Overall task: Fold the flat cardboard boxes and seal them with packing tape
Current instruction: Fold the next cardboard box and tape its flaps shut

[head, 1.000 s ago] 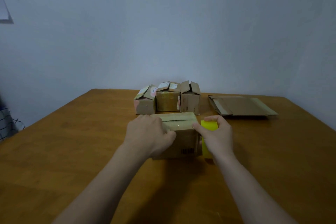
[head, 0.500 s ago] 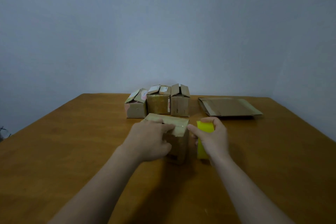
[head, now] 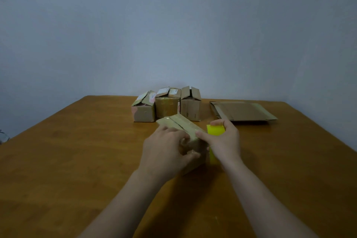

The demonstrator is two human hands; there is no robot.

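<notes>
Brown wood of the worktop [head: 77, 160] fills my view, and my two hands sit close together at its middle. My left hand [head: 166, 152] grips the near end of a small cardboard box [head: 183, 124], fingers curled against its side. The box stands on the worktop, turned at an angle, with glossy tape over its top seam. My right hand [head: 226, 145] clasps a yellow tape roll [head: 216, 130] just beside the box, thumb touching the box's top edge. Beyond, three folded boxes [head: 167, 107] stand in a row, flaps raised. Right of them lies a stack of flat cardboard [head: 243, 111], near the grey wall [head: 173, 25].
</notes>
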